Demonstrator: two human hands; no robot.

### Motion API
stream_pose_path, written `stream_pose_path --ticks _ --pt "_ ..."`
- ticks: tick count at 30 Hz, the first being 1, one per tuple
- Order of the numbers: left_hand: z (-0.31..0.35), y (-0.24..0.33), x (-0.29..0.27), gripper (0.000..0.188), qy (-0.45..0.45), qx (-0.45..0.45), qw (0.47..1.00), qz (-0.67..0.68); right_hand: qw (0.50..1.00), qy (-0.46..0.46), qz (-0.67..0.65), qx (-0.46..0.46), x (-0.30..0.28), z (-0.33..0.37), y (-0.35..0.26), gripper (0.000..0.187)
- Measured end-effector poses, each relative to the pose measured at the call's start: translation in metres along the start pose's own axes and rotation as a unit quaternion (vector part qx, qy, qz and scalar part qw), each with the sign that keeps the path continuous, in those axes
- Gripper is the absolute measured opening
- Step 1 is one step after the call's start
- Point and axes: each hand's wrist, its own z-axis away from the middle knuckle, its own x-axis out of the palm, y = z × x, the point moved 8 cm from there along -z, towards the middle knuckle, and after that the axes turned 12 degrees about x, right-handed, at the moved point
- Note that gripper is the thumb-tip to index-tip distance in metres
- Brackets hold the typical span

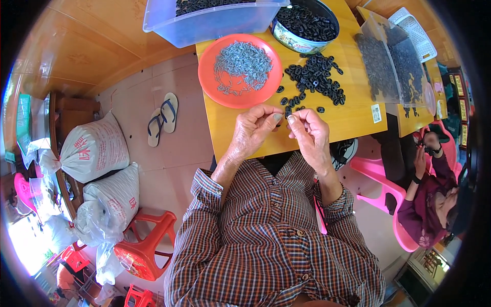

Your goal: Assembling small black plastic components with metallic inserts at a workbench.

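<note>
Above the near edge of the yellow table, my left hand (254, 129) and my right hand (311, 134) meet nearly fingertip to fingertip. Both are closed in a pinch of thumb and forefinger. Something small and dark shows at the left fingertips, but its kind is hidden; what the right fingers hold is too small to make out. Just beyond my fingers lies a loose pile of black oval plastic pieces with holes (313, 77). To the left, a round red plate (206, 77) bears many small silvery metal pins (245, 64).
A clear plastic bin (204, 28) and a round tin (302, 43) of black pieces stand at the back. Another clear bin (381, 66) is at the right. Slippers (162, 118), white sacks (97, 146) and a red stool (146, 245) occupy the left floor. A person (429, 199) sits right.
</note>
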Motion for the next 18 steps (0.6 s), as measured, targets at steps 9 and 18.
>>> stream_pose_path --ticks 9,18 --pt "0.0 0.001 0.002 0.013 0.014 0.003 0.998 -0.054 1.0 0.003 0.018 -0.023 0.002 0.001 -0.006 0.011" --pt "0.0 0.002 0.001 0.011 0.014 0.039 0.996 -0.08 0.996 0.019 0.071 -0.049 0.004 0.003 -0.014 0.008"
